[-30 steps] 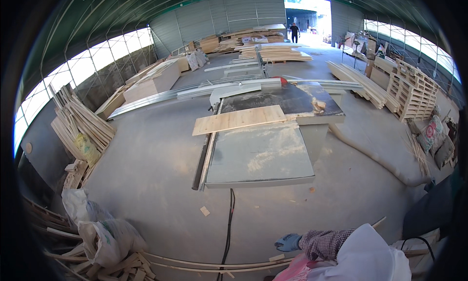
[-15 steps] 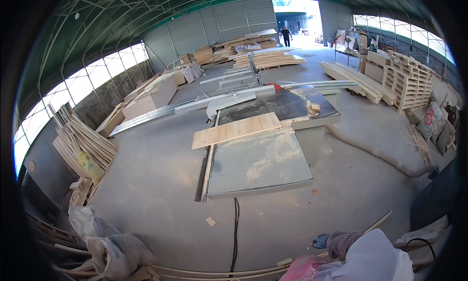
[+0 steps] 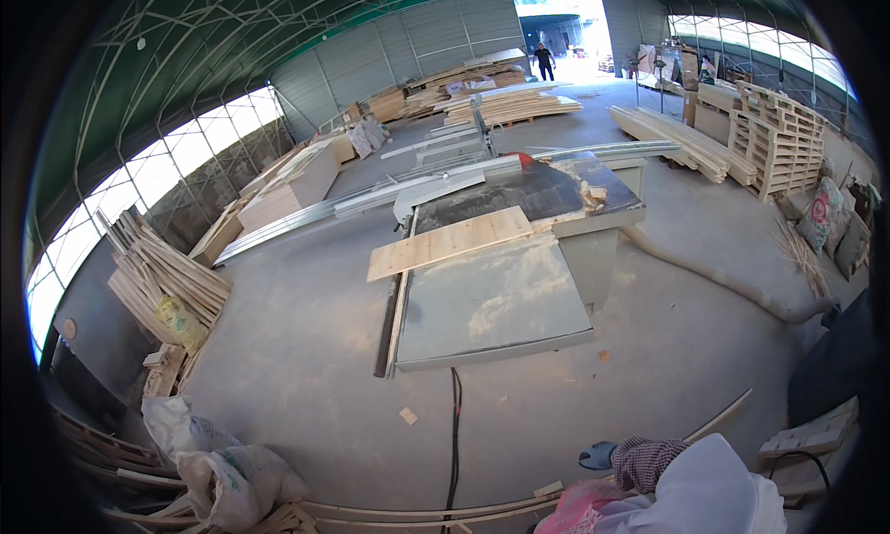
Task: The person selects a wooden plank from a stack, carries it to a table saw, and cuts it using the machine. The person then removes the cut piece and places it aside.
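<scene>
Neither my left hand nor my right hand comes into the head view. Ahead stands a saw table with a grey-green top dusted with sawdust. A pale wooden board lies across it, its left end reaching past the table's side rail. Behind the board is a darker top section with a red part at its far edge. At the lower right, a co-worker in a white head covering and checked sleeve stretches out a grey-gloved hand; whether it holds anything is unclear.
Sacks and thin strips lie at the lower left. Wood strips lean at the left. A hose runs across the floor at right, near stacked pallets. A black cable trails toward me. Another person stands by the far doorway.
The view has shifted slightly. The co-worker's gloved hand has moved a little to the left, and more of the checked sleeve shows. The board on the saw table has not moved.
</scene>
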Tool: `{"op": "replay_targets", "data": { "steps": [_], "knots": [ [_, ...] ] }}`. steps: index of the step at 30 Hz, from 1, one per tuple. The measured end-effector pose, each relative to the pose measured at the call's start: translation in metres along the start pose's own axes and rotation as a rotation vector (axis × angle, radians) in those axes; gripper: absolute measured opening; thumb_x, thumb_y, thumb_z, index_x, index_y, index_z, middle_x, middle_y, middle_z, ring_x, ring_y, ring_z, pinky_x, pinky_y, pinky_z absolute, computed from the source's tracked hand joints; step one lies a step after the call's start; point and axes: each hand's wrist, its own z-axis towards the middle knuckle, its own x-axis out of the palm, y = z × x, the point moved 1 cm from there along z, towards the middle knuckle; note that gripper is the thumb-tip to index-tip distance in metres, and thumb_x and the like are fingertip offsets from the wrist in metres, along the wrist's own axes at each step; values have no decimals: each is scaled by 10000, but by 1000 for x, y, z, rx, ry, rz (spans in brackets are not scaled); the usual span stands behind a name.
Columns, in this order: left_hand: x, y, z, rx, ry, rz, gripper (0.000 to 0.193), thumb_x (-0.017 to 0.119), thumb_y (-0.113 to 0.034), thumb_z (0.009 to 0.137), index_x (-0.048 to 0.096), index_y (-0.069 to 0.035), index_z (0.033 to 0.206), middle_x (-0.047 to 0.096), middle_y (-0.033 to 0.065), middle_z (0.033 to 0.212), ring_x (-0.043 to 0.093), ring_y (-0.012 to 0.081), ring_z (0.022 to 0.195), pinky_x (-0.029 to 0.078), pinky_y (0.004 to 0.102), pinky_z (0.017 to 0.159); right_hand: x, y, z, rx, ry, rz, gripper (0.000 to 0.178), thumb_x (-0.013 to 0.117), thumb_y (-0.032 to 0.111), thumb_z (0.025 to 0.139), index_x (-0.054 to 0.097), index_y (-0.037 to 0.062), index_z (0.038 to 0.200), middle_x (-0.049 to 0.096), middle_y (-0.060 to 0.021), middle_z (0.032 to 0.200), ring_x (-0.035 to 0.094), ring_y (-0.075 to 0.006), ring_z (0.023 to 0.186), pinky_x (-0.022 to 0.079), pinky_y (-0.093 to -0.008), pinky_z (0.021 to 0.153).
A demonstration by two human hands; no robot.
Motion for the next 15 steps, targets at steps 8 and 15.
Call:
{"op": "replay_targets", "data": {
  "steps": [8,15],
  "knots": [
    [-2,-3,6,41,7,8,466,613,-281,825,465,34,1135,480,172,1128,493,262,971,415,355,824,21,-23,-10,91,-52,94,394,453,403,825,620,110,1028,627,-165,1018,591,-347,947,439,-435,815],
    [-15,-8,15,61,13,19,450,619,-276,818,480,34,1114,493,169,1102,501,256,948,420,353,807,31,-30,-40,190,-15,128,422,415,410,843,630,95,1024,604,-168,1072,576,-345,979,437,-436,846]
  ]
}}
